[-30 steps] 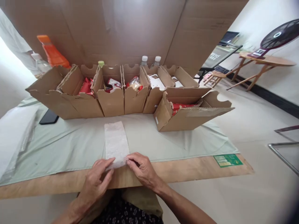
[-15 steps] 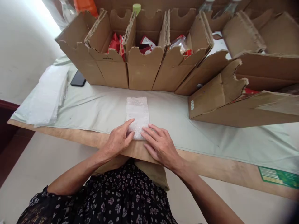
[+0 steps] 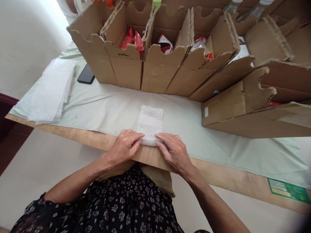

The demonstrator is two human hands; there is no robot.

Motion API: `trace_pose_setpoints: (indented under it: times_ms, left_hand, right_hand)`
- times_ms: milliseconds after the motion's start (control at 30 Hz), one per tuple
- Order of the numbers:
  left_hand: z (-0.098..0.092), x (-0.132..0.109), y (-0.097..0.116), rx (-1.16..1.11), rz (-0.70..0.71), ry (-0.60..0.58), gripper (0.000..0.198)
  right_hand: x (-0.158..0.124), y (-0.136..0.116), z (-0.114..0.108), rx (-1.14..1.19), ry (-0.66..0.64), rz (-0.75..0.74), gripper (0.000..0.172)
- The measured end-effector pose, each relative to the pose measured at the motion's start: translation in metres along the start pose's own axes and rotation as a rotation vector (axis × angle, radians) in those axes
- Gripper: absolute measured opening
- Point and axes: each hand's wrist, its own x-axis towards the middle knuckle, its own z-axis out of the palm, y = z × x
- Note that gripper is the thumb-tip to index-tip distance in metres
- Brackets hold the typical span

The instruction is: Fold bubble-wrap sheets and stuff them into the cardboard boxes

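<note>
A small white piece of bubble wrap [image 3: 151,118] lies on the pale green cloth near the table's front edge, its near end folded or rolled over. My left hand [image 3: 127,142] pinches the left corner of that near end between thumb and fingers. At the right corner my right hand [image 3: 173,149] grips in the same way, thumb below and fingers on top. Both wrists are over the wooden edge of the table.
A stack of bubble wrap sheets [image 3: 53,87] lies at the left, with a black phone [image 3: 86,74] beside it. Along the back stand several cardboard boxes [image 3: 155,72], some holding red packets [image 3: 133,40]. Another cardboard box [image 3: 223,103] lies angled at the right.
My fingers have gone from resting on the bubble wrap to gripping its near end, which is now folded over, so the piece looks shorter. The view has shifted slightly.
</note>
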Motion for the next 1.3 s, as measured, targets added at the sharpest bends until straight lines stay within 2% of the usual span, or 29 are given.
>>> trace_pose_setpoints:
  times_ms: [100,233,367,433,533,633,733,800,900,967,1067,1167,1233,1300]
  left_hand:
    - [0.004,0.013,-0.006,-0.028,-0.063,-0.009,0.028]
    - [0.005,0.021,-0.005,0.111,-0.077,-0.027,0.031]
    - [-0.001,0.008,0.006,0.213,0.088,0.104,0.024]
    - [-0.005,-0.001,0.010,0.177,0.172,0.081,0.026]
    - [-0.007,-0.006,0.009,0.114,0.166,0.010,0.024]
    - [-0.003,0.007,0.001,0.111,0.115,0.007,0.026]
    - [0.002,0.030,-0.012,0.197,0.090,-0.008,0.025]
    - [0.004,0.043,-0.019,0.266,0.055,-0.020,0.024]
    - [0.003,0.050,-0.021,0.291,-0.016,0.035,0.022]
    - [-0.001,0.042,-0.016,0.179,-0.063,0.127,0.023]
    - [-0.006,0.020,0.001,-0.199,-0.247,0.235,0.028]
    - [-0.003,0.001,0.018,-0.695,-0.486,0.198,0.038]
    - [0.005,-0.002,0.024,-0.981,-0.567,0.147,0.044]
    - [0.014,0.001,0.027,-1.188,-0.612,0.130,0.040]
  right_hand:
    - [-0.003,-0.002,-0.003,-0.170,0.065,-0.041,0.026]
    - [0.000,-0.001,0.000,-0.268,-0.079,-0.161,0.021]
    - [0.006,0.005,0.003,-0.168,-0.104,-0.128,0.021]
    - [0.007,0.007,0.001,-0.067,-0.110,-0.088,0.021]
    - [0.007,0.008,-0.003,0.067,-0.156,-0.006,0.023]
    - [0.006,0.007,-0.005,0.046,-0.077,0.046,0.026]
    - [0.007,0.005,-0.003,-0.110,0.068,-0.019,0.026]
    - [0.010,0.005,0.000,-0.189,0.046,-0.087,0.025]
    - [0.020,0.013,0.005,-0.237,-0.100,-0.119,0.026]
    - [0.027,0.022,0.008,-0.223,-0.139,-0.093,0.025]
    - [0.031,0.029,0.006,-0.119,-0.050,-0.001,0.023]
    - [0.025,0.020,0.000,0.022,0.049,0.115,0.023]
    - [0.018,0.007,-0.003,0.110,0.032,0.137,0.024]
    - [0.011,-0.004,-0.005,0.183,-0.031,0.119,0.023]
